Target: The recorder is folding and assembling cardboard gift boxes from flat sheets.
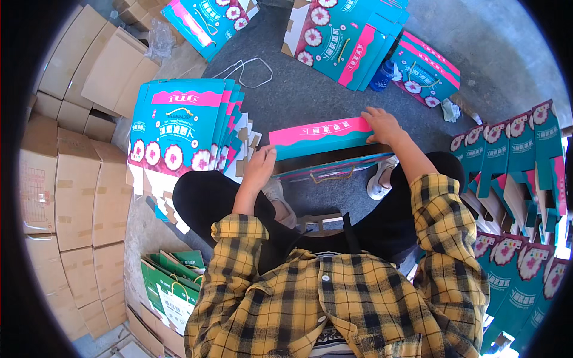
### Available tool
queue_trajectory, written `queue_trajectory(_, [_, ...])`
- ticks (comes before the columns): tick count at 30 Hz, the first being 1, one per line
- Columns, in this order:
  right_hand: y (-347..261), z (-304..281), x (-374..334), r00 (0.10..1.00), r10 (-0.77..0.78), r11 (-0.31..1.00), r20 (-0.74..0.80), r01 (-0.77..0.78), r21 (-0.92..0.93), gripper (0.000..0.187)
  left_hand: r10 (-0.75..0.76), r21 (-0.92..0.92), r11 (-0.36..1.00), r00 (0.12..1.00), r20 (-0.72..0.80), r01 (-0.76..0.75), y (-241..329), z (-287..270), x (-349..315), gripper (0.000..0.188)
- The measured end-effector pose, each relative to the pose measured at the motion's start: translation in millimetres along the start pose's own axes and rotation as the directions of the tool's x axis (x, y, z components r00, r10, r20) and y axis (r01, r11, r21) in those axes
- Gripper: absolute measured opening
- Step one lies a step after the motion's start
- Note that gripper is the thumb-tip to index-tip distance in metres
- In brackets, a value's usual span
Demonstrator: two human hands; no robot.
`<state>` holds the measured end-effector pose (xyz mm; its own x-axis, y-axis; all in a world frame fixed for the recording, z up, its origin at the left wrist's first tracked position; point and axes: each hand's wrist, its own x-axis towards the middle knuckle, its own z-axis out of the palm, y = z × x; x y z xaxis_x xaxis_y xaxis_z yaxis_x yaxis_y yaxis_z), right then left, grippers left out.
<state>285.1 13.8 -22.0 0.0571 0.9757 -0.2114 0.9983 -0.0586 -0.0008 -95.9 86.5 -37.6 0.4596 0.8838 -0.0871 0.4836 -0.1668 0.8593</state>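
I see my left grip (259, 170) and right grip (381, 126) each holding one end of the open box (319, 136), probably steadying it between them.

Box (322, 144) I hold: white characters along its pink band (319, 130). Left of box, teal carton stack (173, 126): characters on pink strip (186, 98), larger white ones nearer me. Right of box, teal cartons (523, 147): white characters. Far left of box, brown carton (40, 161): red print, too small to read.

A box (319, 133) sits between the hands (258, 170), cartons (77, 185) far left.
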Motion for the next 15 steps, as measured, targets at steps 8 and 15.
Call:
queue_trajectory(8, [-20, 8, 16, 0.995, -0.007, 0.985, 0.097, 0.023, -0.169, 0.084, -0.228, -0.100, 0.968, 0.973, 0.033, 0.231, -23, 12, 22, 0.068])
queue_trajectory(15, [-18, 15, 12, 1.000, -0.006, 0.994, 0.024, 0.008, -0.112, 0.083, -0.180, 0.300, 0.948, 0.956, 0.233, 0.105, -67, 36, 34, 0.088])
